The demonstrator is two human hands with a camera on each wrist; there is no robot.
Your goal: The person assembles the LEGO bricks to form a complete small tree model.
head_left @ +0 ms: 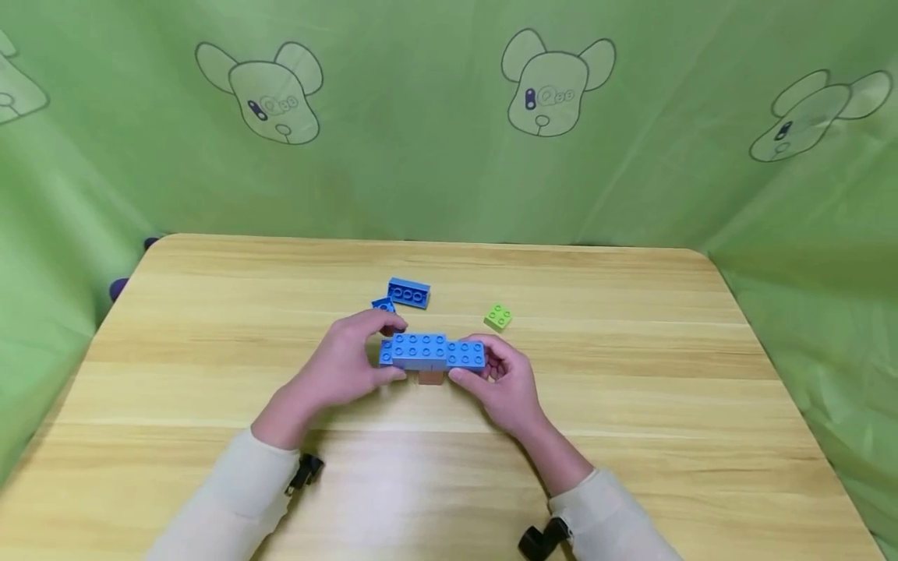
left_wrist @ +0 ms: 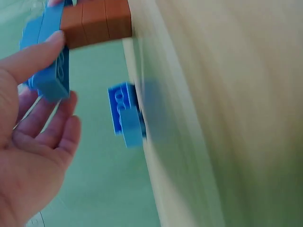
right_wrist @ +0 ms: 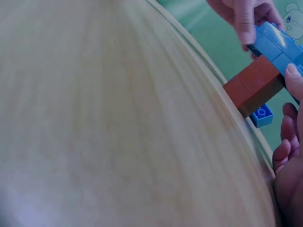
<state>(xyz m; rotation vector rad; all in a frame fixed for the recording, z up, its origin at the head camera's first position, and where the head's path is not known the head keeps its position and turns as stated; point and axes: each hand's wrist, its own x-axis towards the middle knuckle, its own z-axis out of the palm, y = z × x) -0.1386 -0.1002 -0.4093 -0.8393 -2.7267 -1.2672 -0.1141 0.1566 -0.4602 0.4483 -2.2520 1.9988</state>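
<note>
A stack of brown toy bricks (left_wrist: 97,22) stands upright on the table, with blue bricks (head_left: 419,351) joined crosswise over its top, studs up. My left hand (head_left: 342,362) holds the left end of this blue part, thumb on the near side and fingers on the far side. At the opposite end, my right hand (head_left: 510,387) pinches the blue part, its thumb (right_wrist: 293,78) on the near face close to the brown stack. From the head, most of the brown stack (head_left: 431,379) is hidden under the blue layer.
Behind my left hand lie a loose blue brick (head_left: 409,293) on its side and a smaller blue brick (head_left: 383,305), partly covered by the hand. A light green brick (head_left: 498,317) is farther right. Green cloth (head_left: 421,156) hangs around the wooden table (head_left: 652,374).
</note>
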